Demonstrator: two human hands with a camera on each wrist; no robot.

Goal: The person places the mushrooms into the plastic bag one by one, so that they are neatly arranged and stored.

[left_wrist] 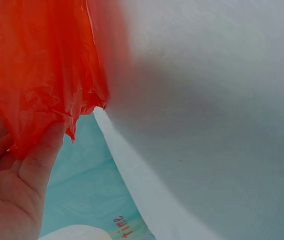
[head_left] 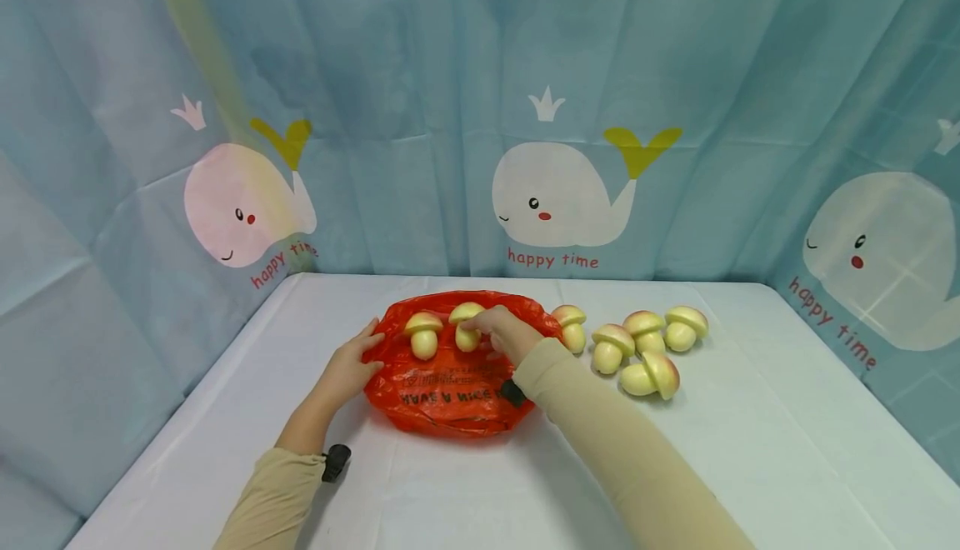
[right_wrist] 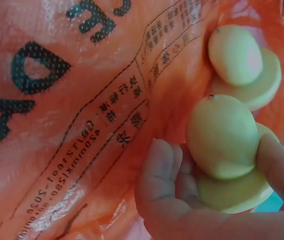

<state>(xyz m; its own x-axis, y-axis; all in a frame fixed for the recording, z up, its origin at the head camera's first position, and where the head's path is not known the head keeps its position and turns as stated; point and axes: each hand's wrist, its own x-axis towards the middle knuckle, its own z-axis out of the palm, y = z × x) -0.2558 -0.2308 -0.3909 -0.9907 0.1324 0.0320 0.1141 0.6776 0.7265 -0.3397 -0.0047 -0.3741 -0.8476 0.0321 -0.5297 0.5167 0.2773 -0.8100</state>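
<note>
A red plastic bag (head_left: pixel 442 404) with dark printing lies spread on the table. My left hand (head_left: pixel 351 371) is at its left side; in the left wrist view the thumb (left_wrist: pixel 42 155) and fingers pinch the bag's crinkled edge. My right hand (head_left: pixel 510 332) reaches in over the bag and holds a toy mushroom (right_wrist: pixel 222 137), with a pale stem and a yellowish cap, between thumb and fingers. Just left of it a second toy mushroom (head_left: pixel 424 342) lies on the bag. In the right wrist view this second one shows above the held one, and the two are close together.
Several more toy mushrooms (head_left: pixel 651 375) lie in a loose group on the white table (head_left: pixel 765 450), to the right of the bag. A blue curtain (head_left: pixel 420 117) with whale prints hangs behind the table and along its sides.
</note>
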